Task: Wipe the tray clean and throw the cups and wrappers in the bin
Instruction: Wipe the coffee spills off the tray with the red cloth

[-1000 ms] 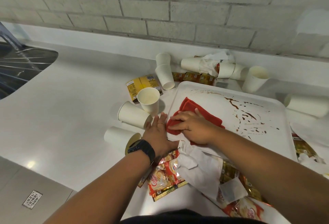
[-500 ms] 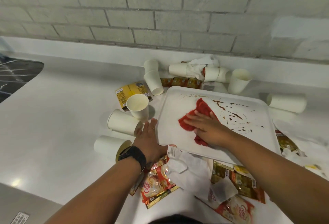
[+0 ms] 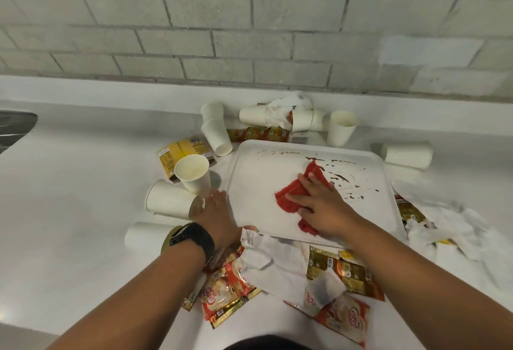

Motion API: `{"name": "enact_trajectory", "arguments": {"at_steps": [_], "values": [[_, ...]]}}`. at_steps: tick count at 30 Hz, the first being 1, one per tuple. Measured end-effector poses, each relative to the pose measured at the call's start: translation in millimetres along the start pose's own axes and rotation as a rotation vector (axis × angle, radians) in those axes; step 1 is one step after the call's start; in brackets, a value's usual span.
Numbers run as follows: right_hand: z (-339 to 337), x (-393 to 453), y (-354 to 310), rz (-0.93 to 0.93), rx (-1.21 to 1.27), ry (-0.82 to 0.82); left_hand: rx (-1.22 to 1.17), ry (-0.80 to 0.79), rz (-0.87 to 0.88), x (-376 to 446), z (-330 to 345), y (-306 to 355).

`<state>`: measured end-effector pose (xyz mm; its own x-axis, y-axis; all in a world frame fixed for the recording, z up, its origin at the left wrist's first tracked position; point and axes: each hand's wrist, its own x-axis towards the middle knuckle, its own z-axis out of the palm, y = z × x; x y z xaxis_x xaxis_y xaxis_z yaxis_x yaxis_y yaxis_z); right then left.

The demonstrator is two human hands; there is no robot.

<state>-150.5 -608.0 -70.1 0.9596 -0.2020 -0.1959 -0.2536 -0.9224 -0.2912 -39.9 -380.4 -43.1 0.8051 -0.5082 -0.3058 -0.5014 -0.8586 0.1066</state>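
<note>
Tray (image 3: pixel 249 183) lies on the white counter (image 3: pixel 83 197), brown-stained at its far right — right hand (image 3: pixel 322 202) presses a red cloth (image 3: pixel 291 197) flat; left hand (image 3: pixel 219 210), fingers straight, braces its left edge.

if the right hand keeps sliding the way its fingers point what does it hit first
The right hand, flat on the red cloth, points up-left across the tray. It would cross bare tray surface first, then probably meet the tray's far-left rim, with the tipped cup just beyond; the exact heading is uncertain.
</note>
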Motion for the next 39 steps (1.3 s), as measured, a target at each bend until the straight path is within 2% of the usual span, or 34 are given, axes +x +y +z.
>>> {"name": "enact_trajectory", "arguments": {"at_steps": [3, 7, 11, 15, 18, 20, 23, 25, 27, 30, 34, 36, 39], "values": [[4, 0, -4, 0.025, 0.044, -0.015, 0.044, 0.029, 0.141, 4, -9, 17], [5, 1, -4, 0.029, 0.043, 0.007, 0.030, -0.086, 0.261, 18, -4, 51], [3, -8, -12, 0.001, -0.043, 0.065, 0.017, -0.132, 0.237, 26, 11, 68], [-4, -35, 3, -0.059, -0.017, -0.012, 0.007, -0.156, 0.243, 28, 13, 66], [-10, -51, 27, 0.047, -0.029, 0.005, 0.016, -0.181, 0.260, 31, 11, 65], [-13, -48, 40, 0.193, -0.060, 0.041, 0.034, -0.187, 0.269, 32, 11, 65], [-13, -28, 45, 0.411, -0.007, 0.106, 0.056, -0.189, 0.270, 31, 11, 65], [-10, -9, 40, 0.458, 0.001, 0.146, 0.062, -0.196, 0.263, 31, 11, 66], [-9, 11, 30, 0.437, -0.022, 0.171, 0.067, -0.203, 0.258, 29, 8, 67], [-11, 26, 9, 0.308, -0.026, 0.158, 0.079, -0.201, 0.269, 22, 0, 70], [-6, 0, -5, 0.133, 0.005, 0.081, 0.073, -0.196, 0.262, 21, -2, 72], [-2, -22, -5, 0.145, 0.004, 0.068, 0.112, -0.188, 0.261, 21, 0, 71], [-9, -46, 5, 0.299, 0.065, 0.122, 0.141, -0.194, 0.285, 23, 3, 71]]}}
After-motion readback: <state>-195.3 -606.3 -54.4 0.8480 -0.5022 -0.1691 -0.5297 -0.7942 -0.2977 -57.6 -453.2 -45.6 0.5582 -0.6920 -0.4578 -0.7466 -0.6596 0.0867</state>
